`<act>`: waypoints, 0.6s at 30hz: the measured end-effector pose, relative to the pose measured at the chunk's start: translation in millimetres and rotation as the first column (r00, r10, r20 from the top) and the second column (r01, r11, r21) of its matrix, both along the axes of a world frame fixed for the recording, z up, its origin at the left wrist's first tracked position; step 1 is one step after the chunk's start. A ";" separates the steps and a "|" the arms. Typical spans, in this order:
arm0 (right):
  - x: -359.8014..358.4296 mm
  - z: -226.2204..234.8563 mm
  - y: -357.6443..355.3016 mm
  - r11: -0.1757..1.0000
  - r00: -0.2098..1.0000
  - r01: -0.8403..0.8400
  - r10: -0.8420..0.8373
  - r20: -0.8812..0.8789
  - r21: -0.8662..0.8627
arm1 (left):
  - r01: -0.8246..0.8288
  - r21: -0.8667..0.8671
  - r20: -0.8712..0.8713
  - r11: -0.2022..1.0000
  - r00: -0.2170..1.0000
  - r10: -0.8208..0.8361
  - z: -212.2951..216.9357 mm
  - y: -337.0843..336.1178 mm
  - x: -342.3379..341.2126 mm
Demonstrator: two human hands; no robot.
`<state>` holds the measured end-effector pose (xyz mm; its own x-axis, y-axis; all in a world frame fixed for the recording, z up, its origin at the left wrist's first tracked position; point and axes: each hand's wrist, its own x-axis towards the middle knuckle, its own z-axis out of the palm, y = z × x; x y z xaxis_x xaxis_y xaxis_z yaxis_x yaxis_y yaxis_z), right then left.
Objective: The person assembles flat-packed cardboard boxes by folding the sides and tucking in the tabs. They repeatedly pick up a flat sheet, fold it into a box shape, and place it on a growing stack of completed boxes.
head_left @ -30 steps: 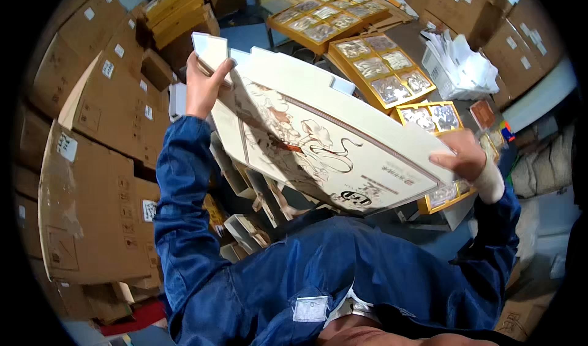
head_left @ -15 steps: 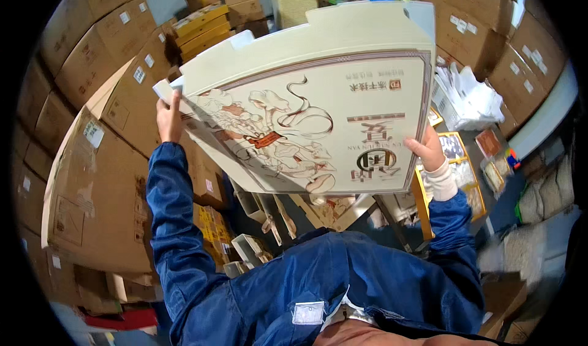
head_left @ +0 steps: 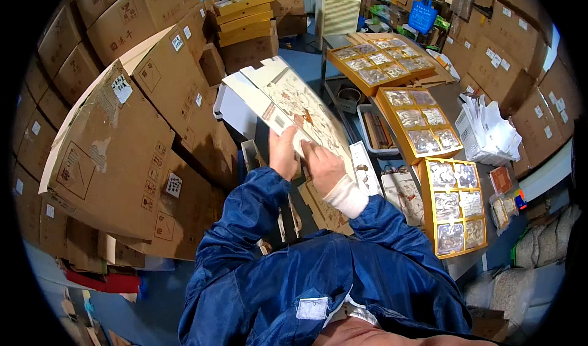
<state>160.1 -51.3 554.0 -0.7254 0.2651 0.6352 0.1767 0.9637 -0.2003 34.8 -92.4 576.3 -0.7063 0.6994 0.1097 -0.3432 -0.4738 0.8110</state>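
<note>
A cream printed cardboard box piece (head_left: 309,104), decorated with brown and red line drawings, is held tilted in front of my chest. Its far end points away, up and to the left. My left hand (head_left: 282,156) grips the near edge with the thumb up on the cardboard. Close beside it, my right hand (head_left: 324,169) is bent over the same near edge, fingers together on the board; its underside grip is hidden. Below my hands, another printed cardboard piece (head_left: 324,208) shows low down.
Large brown cartons (head_left: 110,174) crowd the left side. On the right, a dark table (head_left: 450,98) carries yellow trays (head_left: 416,124) of clear-lidded packs and a white basket (head_left: 471,139) stuffed with white sheets. A grey bin (head_left: 375,128) stands under the table's left edge.
The cardboard has swung down and to the left, from broad side facing me to steeply slanted. Both hands have come together at its near edge. The yellow trays now show.
</note>
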 end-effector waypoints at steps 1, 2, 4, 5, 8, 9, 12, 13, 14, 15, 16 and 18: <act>-12.9 -11.4 -4.0 0.990 0.999 0.013 -0.007 -0.041 0.144 | -0.005 0.041 0.106 0.999 0.994 0.000 -4.1 -5.3 -12.4; -13.7 -20.8 -2.4 0.993 0.993 -0.116 0.116 -0.010 0.032 | 0.014 0.005 0.122 1.000 0.992 -0.015 -12.2 -11.0 -33.4; -13.5 -32.7 3.9 0.928 0.966 -0.235 0.257 0.038 -0.290 | 0.058 -0.039 0.137 0.998 0.989 -0.052 -25.1 -32.4 -78.9; -7.7 -33.7 23.5 0.951 0.977 -0.207 0.215 0.007 -0.227 | 0.085 -0.045 0.135 0.995 0.988 -0.079 -26.4 -47.4 -98.7; 35.4 -33.7 114.7 0.962 0.979 0.066 -0.114 -0.170 -0.266 | 0.199 -0.123 0.155 0.972 0.971 -0.179 -12.2 -104.0 -142.4; 56.9 -25.7 149.0 0.967 0.945 0.207 -0.237 -0.227 -0.148 | 0.235 -0.110 0.154 0.966 0.964 -0.217 -11.1 -120.1 -156.0; 117.4 -18.6 227.8 0.803 0.851 0.401 -0.504 -0.146 -0.441 | 0.277 -0.153 0.194 0.949 0.950 -0.246 -17.1 -157.8 -195.0; 130.1 -24.6 253.4 0.787 0.829 0.181 -0.445 -0.339 -0.590 | 0.341 -0.119 0.238 0.932 0.922 -0.307 -31.6 -153.1 -212.2; 128.4 -15.5 245.0 0.552 0.914 -0.060 -0.305 -0.268 -0.832 | 0.139 -0.208 0.188 0.968 0.977 -0.100 -37.5 -155.9 -214.6; 119.5 -4.2 223.8 0.190 0.951 -0.243 -0.147 -0.272 -0.951 | -0.061 -0.290 0.115 0.955 0.989 0.098 -42.1 -161.7 -217.4; 118.3 1.1 217.0 0.282 0.944 -0.247 -0.145 -0.296 -0.927 | -0.063 -0.300 0.043 0.952 0.996 0.080 -56.8 -167.2 -242.9; 105.1 -2.6 193.0 0.267 0.896 -0.380 -0.132 -0.424 -0.886 | -0.081 -0.344 -0.118 0.935 0.992 0.043 -70.4 -154.2 -264.9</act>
<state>265.2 141.7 551.3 -0.6045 0.7728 0.1931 -0.2539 0.0428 -0.9663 -230.1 -246.6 505.9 -0.7471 0.6624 -0.0551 -0.2240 -0.1729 0.9591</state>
